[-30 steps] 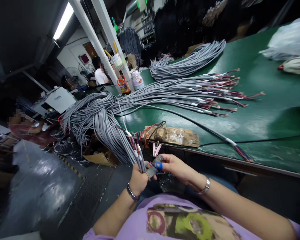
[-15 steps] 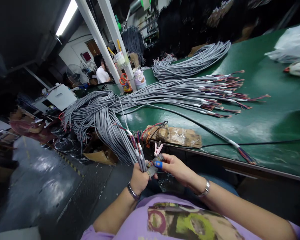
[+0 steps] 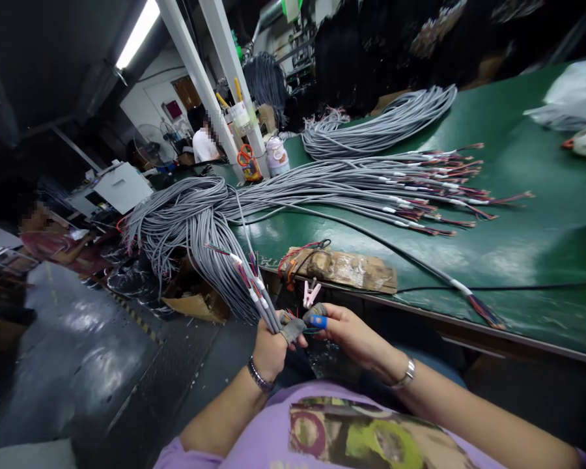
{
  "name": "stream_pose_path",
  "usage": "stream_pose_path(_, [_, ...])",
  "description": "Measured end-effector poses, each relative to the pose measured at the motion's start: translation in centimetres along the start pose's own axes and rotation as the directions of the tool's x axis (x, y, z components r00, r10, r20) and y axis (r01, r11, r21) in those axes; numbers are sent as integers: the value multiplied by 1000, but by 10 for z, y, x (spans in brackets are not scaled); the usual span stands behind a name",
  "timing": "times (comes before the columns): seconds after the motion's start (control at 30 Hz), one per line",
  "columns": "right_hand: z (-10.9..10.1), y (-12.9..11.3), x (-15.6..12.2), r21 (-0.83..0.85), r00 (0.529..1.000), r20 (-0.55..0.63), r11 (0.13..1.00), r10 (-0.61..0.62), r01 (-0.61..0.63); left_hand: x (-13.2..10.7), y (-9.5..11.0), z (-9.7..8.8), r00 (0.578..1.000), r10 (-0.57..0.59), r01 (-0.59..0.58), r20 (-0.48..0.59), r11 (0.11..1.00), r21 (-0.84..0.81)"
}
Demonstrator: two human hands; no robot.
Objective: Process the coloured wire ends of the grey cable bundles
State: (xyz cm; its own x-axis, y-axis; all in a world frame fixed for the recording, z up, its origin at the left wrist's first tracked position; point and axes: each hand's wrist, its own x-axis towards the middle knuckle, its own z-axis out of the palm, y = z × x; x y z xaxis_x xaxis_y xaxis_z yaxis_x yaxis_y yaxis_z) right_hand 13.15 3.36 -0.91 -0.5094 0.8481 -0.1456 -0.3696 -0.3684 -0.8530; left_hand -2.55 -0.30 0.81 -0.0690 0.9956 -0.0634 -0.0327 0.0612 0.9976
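My left hand [image 3: 272,350] is closed round a few grey cable ends [image 3: 258,298] with white sleeves and coloured wire tips that stick up from its fist. My right hand [image 3: 348,333] sits just beside it with fingers pinched at the cable ends; its fingertips wear grey and blue tape. What the right fingers pinch is too small to name. A pink clip [image 3: 311,292] stands just above the right fingers at the edge of the green table [image 3: 517,241].
A large bundle of grey cables [image 3: 185,221] hangs off the table's left end, its stripped ends [image 3: 434,189] fanned out on the table. A taped wooden block [image 3: 344,267] lies near the edge. More cable coils [image 3: 376,120] sit farther back. Other people are at the far left.
The cable ends in my left hand have tilted further to the left. Both hands stay together in the same place. The view has shifted slightly.
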Motion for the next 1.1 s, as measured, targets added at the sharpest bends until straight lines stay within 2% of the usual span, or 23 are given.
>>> stream_pose_path(0.13, [-16,2,13,227,995,-51,972,83,-69,3,11,1,997,-74,75,11,996,-53])
stream_pose_path(0.23, [-20,3,28,295,994,-58,953,90,-69,9,15,5,993,-104,106,47,993,-47])
stream_pose_path(0.33, [-15,3,38,329,1000,-7,944,9,-6,15,14,10,992,-115,118,57,992,-47])
stream_pose_path(0.43, [-9,3,39,361,1000,0,932,-19,17,18,14,13,992,-110,113,57,992,-47])
stream_pose_path(0.77, [3,4,41,385,990,-131,918,-45,93,17,11,14,988,-141,139,67,989,42])
stream_pose_path(0.93, [1,4,36,390,995,-98,919,-12,49,17,11,12,987,-144,141,66,989,43])
stream_pose_path(1.1, [-2,1,30,393,999,6,919,40,-39,10,13,8,991,-123,122,51,992,14])
